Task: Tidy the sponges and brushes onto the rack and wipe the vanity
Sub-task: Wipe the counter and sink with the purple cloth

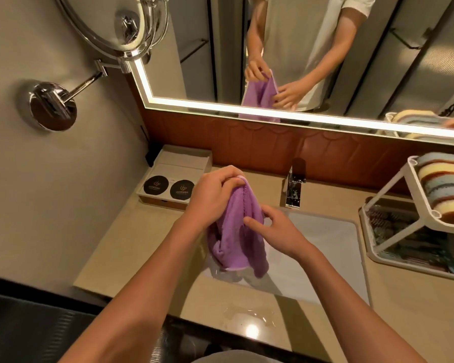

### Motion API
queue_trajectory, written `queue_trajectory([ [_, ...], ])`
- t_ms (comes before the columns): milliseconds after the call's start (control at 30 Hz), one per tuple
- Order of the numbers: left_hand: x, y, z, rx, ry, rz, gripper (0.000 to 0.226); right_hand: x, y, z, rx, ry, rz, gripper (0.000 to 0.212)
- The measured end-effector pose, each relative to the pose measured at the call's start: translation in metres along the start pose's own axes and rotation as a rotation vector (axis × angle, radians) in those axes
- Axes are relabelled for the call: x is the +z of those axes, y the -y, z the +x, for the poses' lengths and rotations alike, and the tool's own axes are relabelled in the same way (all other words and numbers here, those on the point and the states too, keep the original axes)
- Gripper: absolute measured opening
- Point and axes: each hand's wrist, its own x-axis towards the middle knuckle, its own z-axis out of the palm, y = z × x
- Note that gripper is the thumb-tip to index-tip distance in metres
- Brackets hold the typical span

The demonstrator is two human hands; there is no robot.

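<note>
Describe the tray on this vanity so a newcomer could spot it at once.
Start at the lit mirror and drop from its lower left corner to the vanity top. There, against the back wall and left of the tap, sits a shallow white tray. Unlike the rack at the right, it holds two round black discs with printed logos.

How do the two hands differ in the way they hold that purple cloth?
The left hand is higher, at the top edge of the cloth; the right hand is lower, at its side. The left hand bunches the hem in curled fingers; the right hand pinches a fold between thumb and fingertips. Both hold the same cloth above the sink.
</note>
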Motion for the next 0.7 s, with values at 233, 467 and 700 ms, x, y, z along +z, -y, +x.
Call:
queue_trajectory([
  [233,-0.012,0.011,-0.001,-0.108,-0.109,0.13,0.017,0.0,-0.012,0.009,0.001,0.127,-0.097,0.031],
  [467,-0.042,0.034,-0.01,-0.194,-0.223,0.365,0.023,0.003,0.009,0.018,-0.101,-0.111,0.233,0.018],
  [700,-0.06,0.072,-0.024,-0.407,-0.294,0.525,0.058,0.046,0.029,0.035,-0.073,-0.11,0.295,0.026],
])
